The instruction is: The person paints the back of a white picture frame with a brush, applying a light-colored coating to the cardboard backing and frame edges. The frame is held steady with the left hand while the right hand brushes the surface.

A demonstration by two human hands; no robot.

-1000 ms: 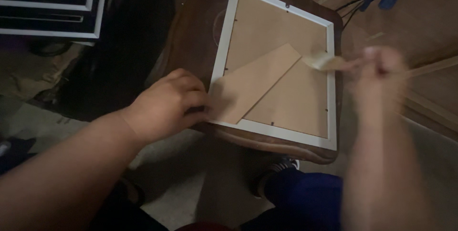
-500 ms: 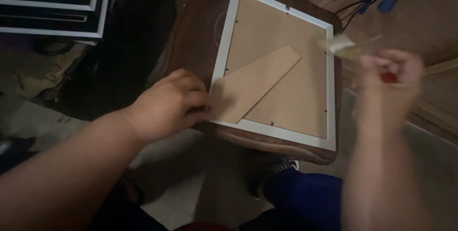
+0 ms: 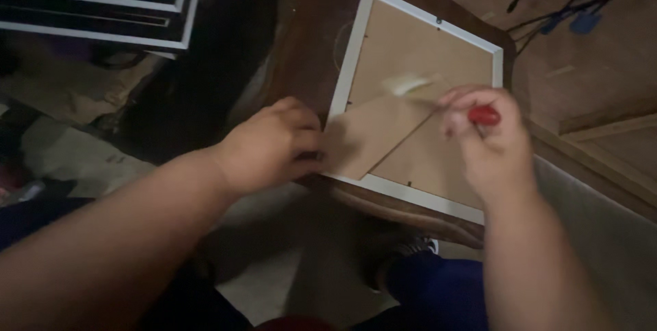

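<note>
Dark wooden stool (image 3: 321, 23) holds a white picture frame (image 3: 356, 64) lying face down. Left hand (image 3: 270, 146) presses its corner, fingers curled. Right hand (image 3: 489, 143) grips a red-handled brush (image 3: 438, 98).

The left hand (image 3: 270, 145) is resting palm down, fingers curled and pressing at their tips, forearm stretching in from the lower left. The right hand (image 3: 487, 139) is hovering, fingers pinched closed, forearm rising from below.

A white picture frame (image 3: 348, 78) with a smooth, painted-looking border lies face down, its matt brown fibreboard backing (image 3: 417, 64) and stand flap (image 3: 373, 141) showing. The small table (image 3: 321, 23) beneath is dark glossy wood. A red-handled brush (image 3: 483, 115) (bristles blurred) looks plastic.
</note>
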